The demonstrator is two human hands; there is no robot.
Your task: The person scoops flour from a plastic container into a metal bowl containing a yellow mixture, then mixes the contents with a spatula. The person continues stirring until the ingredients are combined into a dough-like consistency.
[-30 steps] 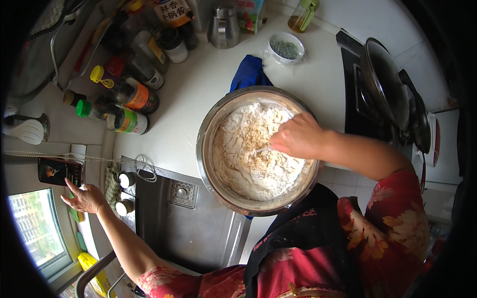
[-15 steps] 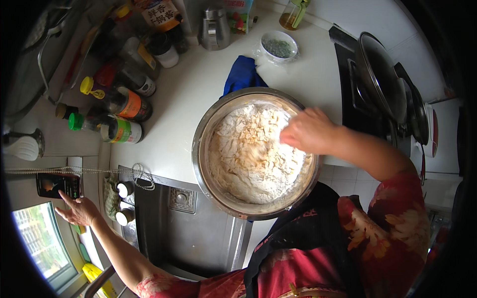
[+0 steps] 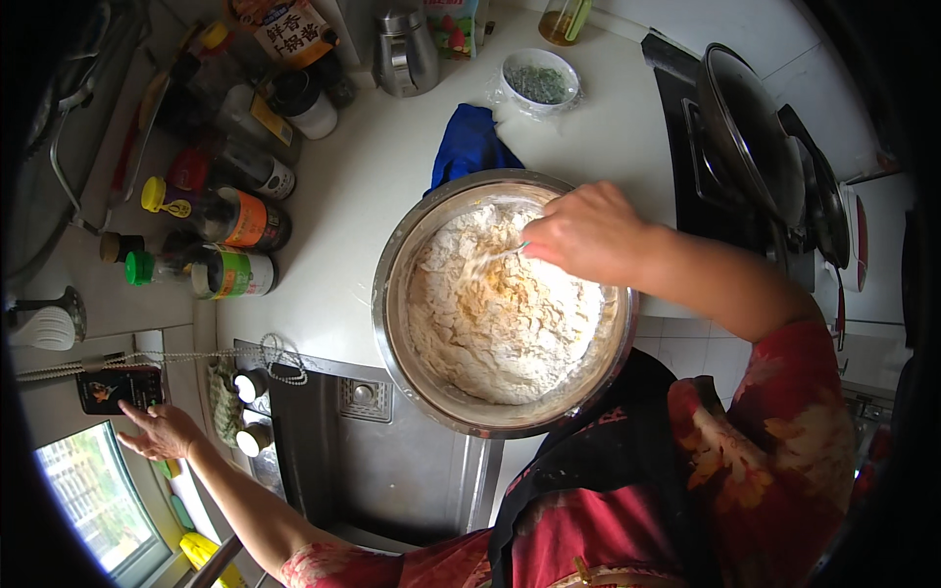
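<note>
A wide steel bowl [image 3: 389,343] holds white flour [image 3: 549,323] clumped with yellowish, crumbly bits. Over its far right part, my right hand [image 3: 588,235] grips a thin pale stick-like utensil [image 3: 500,256] that shows a bit of teal beside the fingers. Its tip is smeared by motion in the flour, so its exact kind is unclear. Far to the left, my left hand [image 3: 162,431] is open, fingers spread. Its index finger reaches the lower edge of a phone [image 3: 120,390] with a lit screen, propped above the window; whether it touches is hard to tell.
Below the bowl's left side lies a steel sink [image 3: 392,480]. A blue cloth [image 3: 470,147] is tucked behind the bowl, near a film-covered bowl of green bits [image 3: 539,83]. Sauce bottles [image 3: 235,269] line the left; a steel jug [image 3: 405,54] stands behind. Lidded pans [image 3: 750,137] sit at right.
My right hand has moved left and slightly up over the bowl, bringing the utensil into sight. My left hand has shifted a little right and down; its index finger has drawn back down the phone.
</note>
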